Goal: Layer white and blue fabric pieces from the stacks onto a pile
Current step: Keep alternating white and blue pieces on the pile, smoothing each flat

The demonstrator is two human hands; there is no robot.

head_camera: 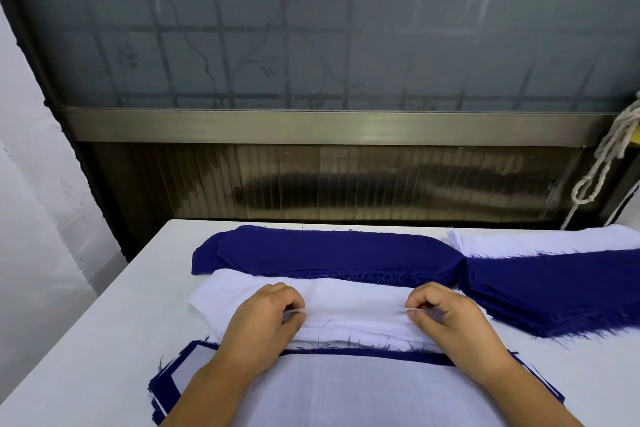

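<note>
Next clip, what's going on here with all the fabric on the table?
A person is sorting cut fabric on a white table. Both hands, left hand and right hand, pinch the top piece of the white stack in front of them, one near each end. Nearest the camera lies the layered pile, white on top with blue edges showing. Behind are a blue stack and, to the right, more blue pieces over white fabric.

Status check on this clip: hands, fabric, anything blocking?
Left hand and right hand both pinching top white piece on the white stack. Layered pile nearest, white on top. Nothing in the way.
</note>
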